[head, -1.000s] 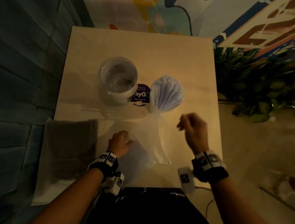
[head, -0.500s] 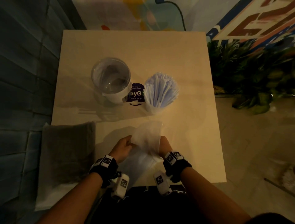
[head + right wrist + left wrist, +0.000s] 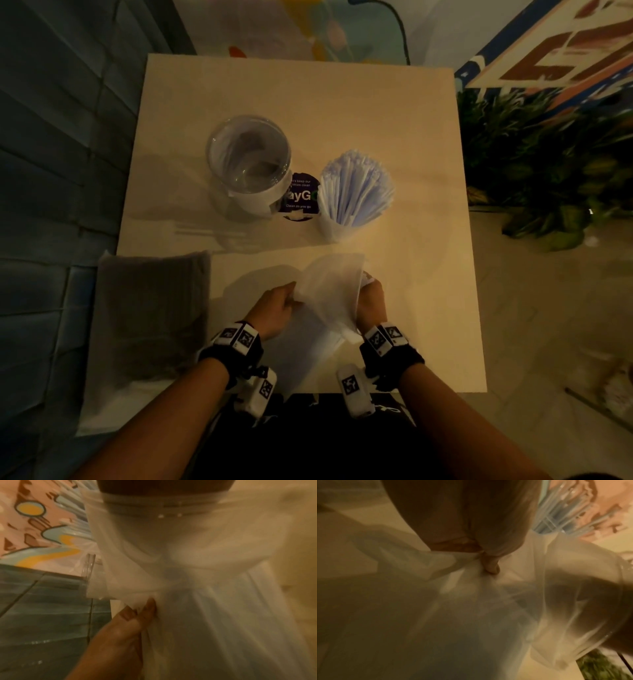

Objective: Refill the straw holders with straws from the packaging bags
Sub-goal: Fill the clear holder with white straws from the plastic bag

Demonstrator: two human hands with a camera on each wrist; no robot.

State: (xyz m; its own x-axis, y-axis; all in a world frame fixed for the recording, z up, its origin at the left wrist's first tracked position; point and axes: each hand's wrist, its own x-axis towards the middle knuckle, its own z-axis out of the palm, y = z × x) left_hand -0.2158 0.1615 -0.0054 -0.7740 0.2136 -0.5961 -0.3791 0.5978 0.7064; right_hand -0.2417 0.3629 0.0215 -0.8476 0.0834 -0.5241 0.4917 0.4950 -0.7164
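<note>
Both hands grip one limp, translucent packaging bag (image 3: 330, 291) at the counter's (image 3: 308, 109) six o'clock edge: the left hand (image 3: 274, 308) pinches a gathered fold on the bag's nine o'clock side, and the right hand (image 3: 371, 301) closes on its three o'clock edge. The bag looks empty, though its cloudy film makes that hard to confirm.

At the counter's centre, the right straw holder (image 3: 356, 192) is packed with a fan of wrapped straws. At its nine o'clock stands the glass jar (image 3: 248, 157), with a purple sticker (image 3: 299, 198) between them; the jar holds only a few things that may be straws.

Risks from here, as I judge them: the film is slippery and could slide out of a pinch, and a quick sweep of the bag toward twelve o'clock could brush the tall straw fan and tip or scatter it. Any straw left inside could drop out of the open mouth unnoticed.

The scene is dim. Both wrist views are blurred and mostly filled by film, and the right hand's fingers lie behind the bag. At the counter's eight o'clock a dark flat bundle (image 3: 154, 315) lies in clear wrap, partly over the edge; whether it is another straw pack cannot be told.
</note>
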